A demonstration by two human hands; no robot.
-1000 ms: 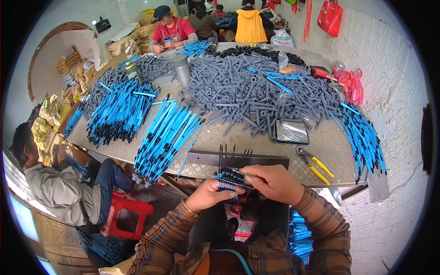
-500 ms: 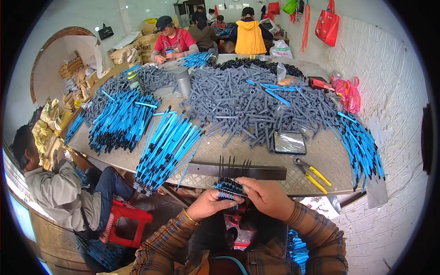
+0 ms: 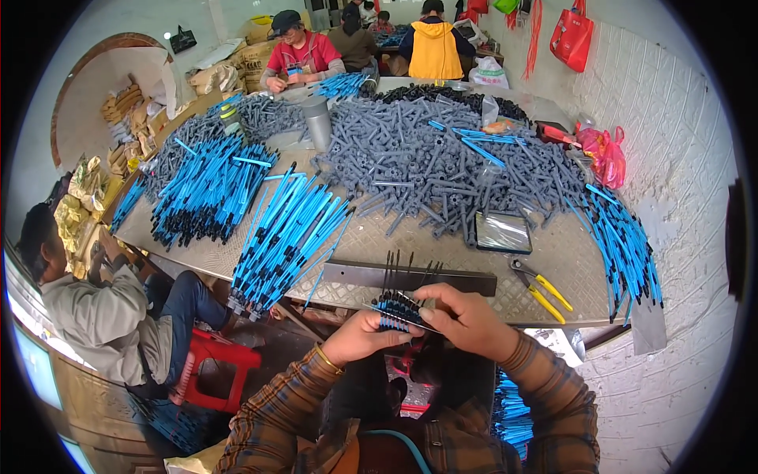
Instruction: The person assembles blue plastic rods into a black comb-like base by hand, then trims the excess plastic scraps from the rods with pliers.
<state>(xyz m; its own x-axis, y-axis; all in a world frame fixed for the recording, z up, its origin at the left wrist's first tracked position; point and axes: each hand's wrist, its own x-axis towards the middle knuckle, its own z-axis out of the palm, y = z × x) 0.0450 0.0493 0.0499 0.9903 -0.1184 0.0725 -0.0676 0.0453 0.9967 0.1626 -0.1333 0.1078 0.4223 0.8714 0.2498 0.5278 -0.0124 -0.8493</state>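
The left hand and right hand together grip a small bundle of blue-and-black pieces at the near edge of the worktop, its thin black prongs seemingly slotted into a dark metal bar. Just right lie yellow-handled pliers; farther off, blue rods and a grey heap.
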